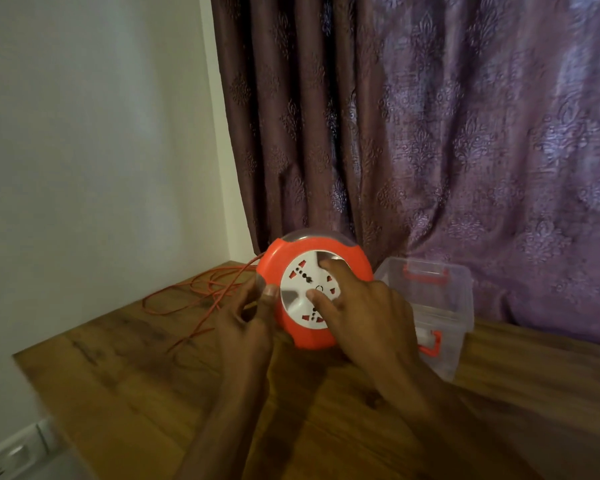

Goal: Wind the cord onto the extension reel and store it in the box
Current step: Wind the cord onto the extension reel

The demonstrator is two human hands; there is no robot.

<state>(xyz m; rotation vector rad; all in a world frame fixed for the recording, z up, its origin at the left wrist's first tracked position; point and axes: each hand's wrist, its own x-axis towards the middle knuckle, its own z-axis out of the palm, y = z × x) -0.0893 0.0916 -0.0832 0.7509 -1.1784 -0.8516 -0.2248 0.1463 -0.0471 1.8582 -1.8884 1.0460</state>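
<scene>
A wooden table (pixel 160 386) is seen in the corner of a room, bounded by a pale wall (pixel 94 133) on the left and a purple patterned curtain (pixel 430 133) behind. A white wall socket (pixel 11 459) is glimpsed at the lower left edge.

Near the back of the table, an orange extension reel (pixel 314 294) is stood on its edge, tilted, with its white socket face (pixel 305 299) turned toward the camera. The reel is gripped at its left rim by the left hand (pixel 246 323), whose fingers are curled around the edge with the thumb laid on the front. The right hand (pixel 368 317) is spread flat across the right side of the face, its fingers extended; the index fingertip (pixel 314 295) is pressed near the centre of the white disc, and another finger is reached up toward the top of it. Nothing is enclosed by this hand.

The red cord (pixel 201 296) is left in loose, tangled loops on the table to the left of the reel, with one strand led up to the reel's upper left side. How much cord is already wound cannot be told.

Just beside the reel on the right, a clear plastic box (pixel 444 306) with orange latches (pixel 430 344) is placed on the table, partly hidden by the right hand.
</scene>
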